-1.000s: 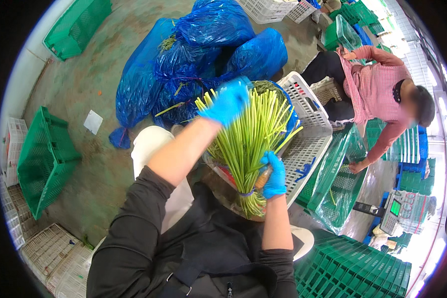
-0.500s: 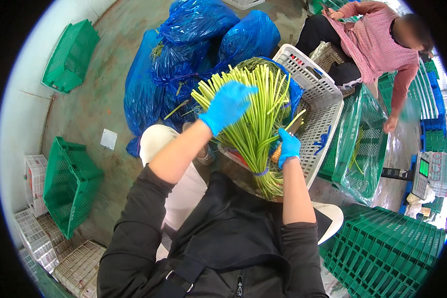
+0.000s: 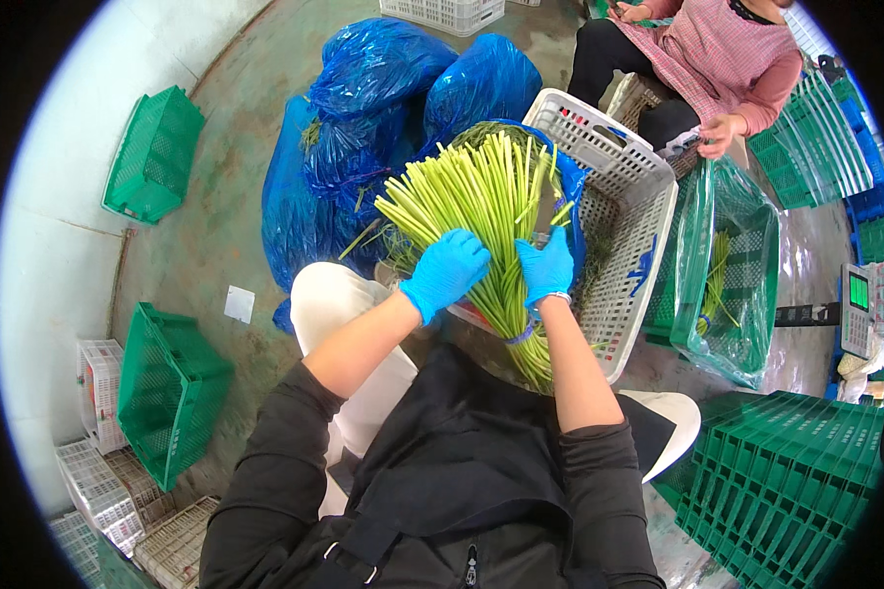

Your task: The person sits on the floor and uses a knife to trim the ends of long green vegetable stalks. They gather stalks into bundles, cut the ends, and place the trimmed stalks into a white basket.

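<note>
A thick bundle of long green stems (image 3: 491,211) fans out in front of me, cut ends away from me. A purple band (image 3: 521,335) ties it near its narrow end. My left hand (image 3: 449,272), in a blue glove, is curled over the bundle's left side. My right hand (image 3: 546,266), gloved likewise, presses on its right side, thumb toward the stems. The two hands hold the bundle between them. Behind it a blue plastic liner (image 3: 572,187) with more greens rests against a white crate (image 3: 624,265).
Blue plastic bags (image 3: 388,69) are heaped beyond the bundle. At the right stand a lined green crate (image 3: 727,285) holding some stems, a scale display (image 3: 857,294) and stacked green crates (image 3: 781,481). A seated co-worker (image 3: 727,59) is at the upper right. Another green crate (image 3: 167,393) stands left.
My left hand has come down from the stem tops to the bundle's side. The right hand has shifted slightly up and left, onto the stems. The co-worker's arm has drawn back from the lined crate.
</note>
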`<state>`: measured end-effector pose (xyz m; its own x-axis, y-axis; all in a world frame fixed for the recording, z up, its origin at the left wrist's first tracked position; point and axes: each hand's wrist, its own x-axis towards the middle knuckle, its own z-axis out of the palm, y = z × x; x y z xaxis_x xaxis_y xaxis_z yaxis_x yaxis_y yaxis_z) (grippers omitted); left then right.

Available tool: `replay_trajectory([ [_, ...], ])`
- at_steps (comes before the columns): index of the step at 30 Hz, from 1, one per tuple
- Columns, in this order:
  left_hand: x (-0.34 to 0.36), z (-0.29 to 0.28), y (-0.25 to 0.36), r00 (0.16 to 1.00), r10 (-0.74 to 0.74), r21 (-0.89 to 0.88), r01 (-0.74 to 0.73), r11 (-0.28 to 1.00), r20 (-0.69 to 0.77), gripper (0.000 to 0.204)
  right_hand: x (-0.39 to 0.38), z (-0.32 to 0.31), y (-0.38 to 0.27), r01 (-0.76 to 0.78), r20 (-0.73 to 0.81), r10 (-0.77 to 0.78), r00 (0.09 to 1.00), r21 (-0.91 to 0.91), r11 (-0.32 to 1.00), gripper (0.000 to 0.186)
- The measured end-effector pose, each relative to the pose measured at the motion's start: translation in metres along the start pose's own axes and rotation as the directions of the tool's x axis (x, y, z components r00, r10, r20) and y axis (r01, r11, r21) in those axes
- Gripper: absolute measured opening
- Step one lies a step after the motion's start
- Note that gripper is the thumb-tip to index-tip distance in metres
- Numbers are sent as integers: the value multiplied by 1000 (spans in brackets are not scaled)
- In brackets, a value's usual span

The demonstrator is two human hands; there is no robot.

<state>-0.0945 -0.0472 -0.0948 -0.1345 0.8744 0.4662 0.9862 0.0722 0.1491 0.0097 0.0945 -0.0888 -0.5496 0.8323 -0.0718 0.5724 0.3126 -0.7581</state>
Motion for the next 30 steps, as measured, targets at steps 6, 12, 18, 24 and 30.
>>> replay_trajectory([
  [6,-10,7,2,990,-8,-51,15,999,139,32,-31,5,-4,3,88,-10,996,83,997,55],
  [12,6,-1,11,984,-137,-152,153,976,113,57,-56,1,11,-111,89,108,990,30,993,65],
  [18,17,2,15,981,-146,-331,182,926,131,57,-44,0,22,-62,41,58,997,100,993,52],
  [24,20,10,13,956,31,-162,18,987,292,28,-29,4,58,-313,208,239,948,497,809,32],
  [30,45,15,11,879,180,69,-233,970,441,17,-30,5,61,-237,203,142,969,592,770,31],
])
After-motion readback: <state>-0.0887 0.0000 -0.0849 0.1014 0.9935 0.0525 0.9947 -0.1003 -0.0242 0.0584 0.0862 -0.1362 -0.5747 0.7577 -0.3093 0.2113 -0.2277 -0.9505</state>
